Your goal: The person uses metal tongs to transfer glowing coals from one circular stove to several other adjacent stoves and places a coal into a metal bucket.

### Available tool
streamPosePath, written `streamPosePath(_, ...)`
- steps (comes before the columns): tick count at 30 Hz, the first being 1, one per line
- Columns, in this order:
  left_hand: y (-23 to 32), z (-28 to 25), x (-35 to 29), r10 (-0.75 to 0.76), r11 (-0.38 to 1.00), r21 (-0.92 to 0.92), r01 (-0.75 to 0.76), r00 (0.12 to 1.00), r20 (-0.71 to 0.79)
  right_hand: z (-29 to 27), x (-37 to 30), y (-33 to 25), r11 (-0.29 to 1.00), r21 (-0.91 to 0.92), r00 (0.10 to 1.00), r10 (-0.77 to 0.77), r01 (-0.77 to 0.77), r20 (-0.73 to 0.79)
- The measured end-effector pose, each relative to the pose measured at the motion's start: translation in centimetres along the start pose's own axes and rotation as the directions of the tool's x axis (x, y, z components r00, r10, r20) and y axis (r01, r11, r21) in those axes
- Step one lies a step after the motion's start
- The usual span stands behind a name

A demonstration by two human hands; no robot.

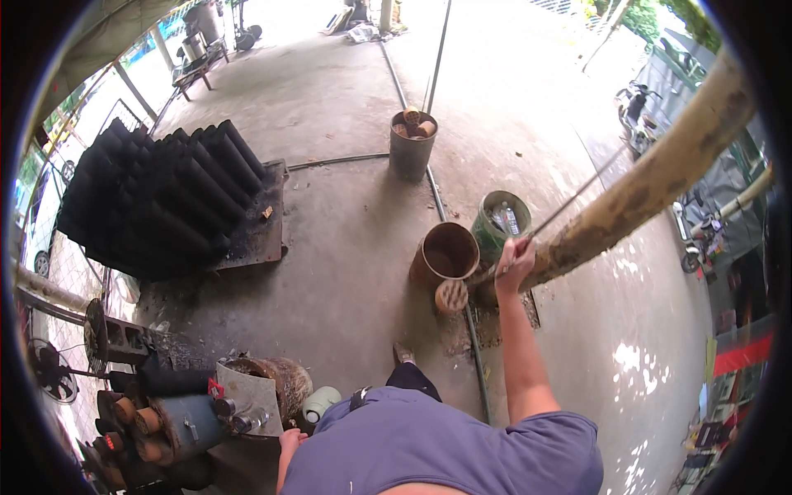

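Observation:
My right hand (516,257) is stretched forward, its fingers wrapped round a long thin metal rod (577,194). The rod slants from the upper right down past my hand. Near its lower end is a tan round briquette (451,296) with holes through it, close to the near rim of an open rusty bucket (447,252); I cannot make out how the two join. A green bucket (500,216) with clear plastic bottles stands just beyond my hand. My left hand (290,443) hangs low beside a metal sheet (252,396) and a pale round pot (321,403); its fingers are partly hidden.
Black cylinders (169,194) are stacked on a low platform at left. A farther bucket (412,153) holds tan briquettes. A wooden post (652,165) leans at right. A dark pipe (476,355) crosses the floor by my foot. Scooters (635,111) stand far right.

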State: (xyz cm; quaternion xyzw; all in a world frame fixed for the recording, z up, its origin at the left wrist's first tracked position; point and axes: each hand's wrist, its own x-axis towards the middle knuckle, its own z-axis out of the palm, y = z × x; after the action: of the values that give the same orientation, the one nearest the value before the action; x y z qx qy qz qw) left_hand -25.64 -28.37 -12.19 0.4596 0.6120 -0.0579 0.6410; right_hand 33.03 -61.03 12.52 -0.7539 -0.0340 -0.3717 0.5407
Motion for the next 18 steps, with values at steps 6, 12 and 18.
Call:
streamPosePath(6,4.8,6.8,-3.6,0.007,0.985,-0.172,-0.025,0.995,-0.104,18.3,19.3,2.6,0.900,0.410,0.989,-0.138,0.148,-0.055)
streamPosePath(12,8.1,11.7,-4.9,-0.120,0.939,-0.342,0.038,0.968,-0.221,25.5,23.6,2.3,0.910,0.334,0.968,-0.247,0.245,-0.039)
streamPosePath(18,4.2,11.5,-5.8,-0.148,0.896,-0.444,0.031,0.961,-0.232,20.8,12.8,1.3,0.921,0.273,0.943,-0.317,0.280,0.103)
